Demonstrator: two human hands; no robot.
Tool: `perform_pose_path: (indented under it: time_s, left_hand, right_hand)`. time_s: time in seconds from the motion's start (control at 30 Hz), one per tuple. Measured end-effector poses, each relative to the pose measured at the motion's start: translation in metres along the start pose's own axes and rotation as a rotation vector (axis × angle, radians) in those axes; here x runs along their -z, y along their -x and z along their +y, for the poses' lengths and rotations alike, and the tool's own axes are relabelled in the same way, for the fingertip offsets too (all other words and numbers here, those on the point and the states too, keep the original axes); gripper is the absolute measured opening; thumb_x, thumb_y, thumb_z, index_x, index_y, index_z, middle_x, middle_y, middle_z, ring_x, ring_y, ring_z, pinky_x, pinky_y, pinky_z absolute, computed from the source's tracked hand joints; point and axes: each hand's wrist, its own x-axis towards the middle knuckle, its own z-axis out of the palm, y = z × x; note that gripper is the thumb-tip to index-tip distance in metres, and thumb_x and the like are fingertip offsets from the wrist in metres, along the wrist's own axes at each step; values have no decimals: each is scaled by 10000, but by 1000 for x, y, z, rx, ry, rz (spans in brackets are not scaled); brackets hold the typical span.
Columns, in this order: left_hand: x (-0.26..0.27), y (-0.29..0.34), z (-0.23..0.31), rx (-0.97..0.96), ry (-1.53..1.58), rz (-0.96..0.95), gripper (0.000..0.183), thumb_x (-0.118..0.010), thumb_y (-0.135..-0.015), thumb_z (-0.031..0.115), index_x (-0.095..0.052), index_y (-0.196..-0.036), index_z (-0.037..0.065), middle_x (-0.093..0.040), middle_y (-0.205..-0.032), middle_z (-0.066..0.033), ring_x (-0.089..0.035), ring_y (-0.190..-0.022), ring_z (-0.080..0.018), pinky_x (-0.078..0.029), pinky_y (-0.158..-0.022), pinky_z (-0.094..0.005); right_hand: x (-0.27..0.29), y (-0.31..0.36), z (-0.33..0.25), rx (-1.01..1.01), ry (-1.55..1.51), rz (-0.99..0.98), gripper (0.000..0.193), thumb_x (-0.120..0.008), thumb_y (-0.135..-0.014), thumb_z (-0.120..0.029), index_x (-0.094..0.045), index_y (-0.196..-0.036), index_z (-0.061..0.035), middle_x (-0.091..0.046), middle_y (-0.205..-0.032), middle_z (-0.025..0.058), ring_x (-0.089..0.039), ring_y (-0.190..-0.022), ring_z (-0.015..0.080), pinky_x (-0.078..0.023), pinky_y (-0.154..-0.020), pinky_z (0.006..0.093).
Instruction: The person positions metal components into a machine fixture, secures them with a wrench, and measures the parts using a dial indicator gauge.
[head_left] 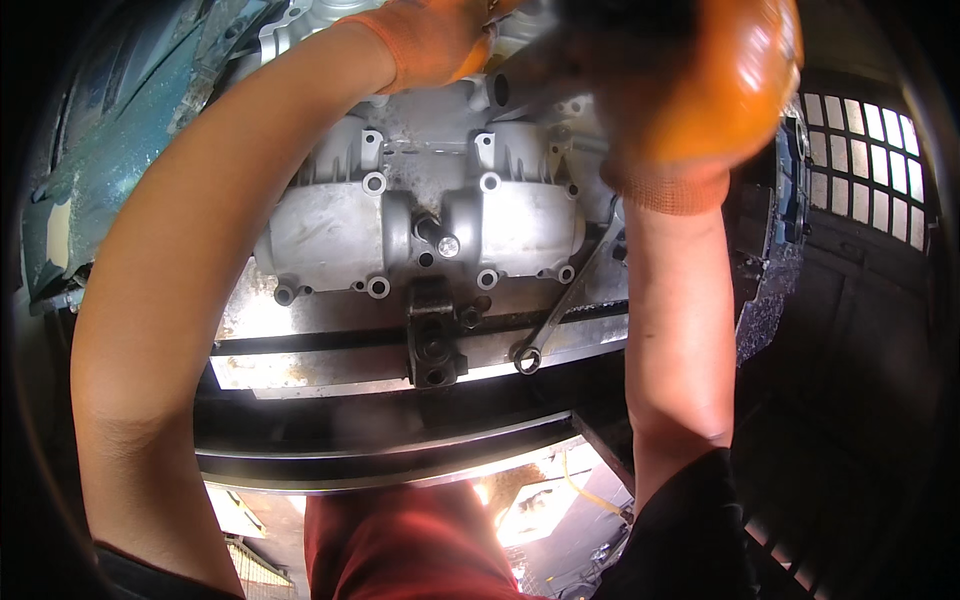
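- Orange knit and coating cover both hands, folks, and both are working over the far part of our landmark, the silvery metal casting.
- My left hand is up over the casting's far side, left of its middle; its fingers run into the upper edge of my feed, so I can't tell how far open they are or what they hold.
- My right hand is over the casting's far right corner, badly smeared by motion; I can't tell whether those fingers are closed on anything.
- Between the two, over the casting's far half, I've got a dark, blurred object with a rounded end, right up close to the right hand; its kind is too smeared to call.
- And the casting itself: two rounded housings side by side, bolt holes at their corners, lying in front of me on the metal worktop.
- Down the casting's middle, between those housings, a short metal pin sticks up, its end shining.
- Just on the casting's near side stands a black clamp block, with a small dark bolt beside it, to its right.
- Off the casting's near right corner, a spanner lies slanted, ring end toward me.
- Well beyond the casting's right side, a barred window glows; left of the casting, a teal panel.
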Motion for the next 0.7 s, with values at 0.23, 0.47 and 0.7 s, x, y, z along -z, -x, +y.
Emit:
perform_pose_path:
  time_s: [0.23,0.47,0.7]
  left_hand:
    - [-9,-2,-10,-177,-174,69,300,-602,-812,99,-588,-1082,-32,-615,-1059,-249,-587,-1035,-439,-488,-889,-451]
    - [2,0,-12,70,53,80,198,-523,-887,63,-605,-1062,20,-638,-910,-190,-635,-879,-331,-496,-783,-414]
    - [95,79,-13,273,149,307,317,-519,-873,15,-624,-1172,34,-649,-877,-84,-605,-790,-199,-470,-667,-293]
  right_hand:
    - [12,-9,-31,-837,-801,387,227,-538,-1008,-269,-599,-1015,-51,-607,-809,41,-551,-651,121,-442,-554,241]
    - [29,-22,-36,-941,-1054,186,314,-542,-993,-361,-604,-1017,-54,-570,-765,26,-512,-601,134,-420,-534,282]
    - [-1,-22,-52,-854,-1014,68,291,-554,-996,-298,-619,-947,-18,-580,-721,49,-505,-535,114,-411,-476,242]
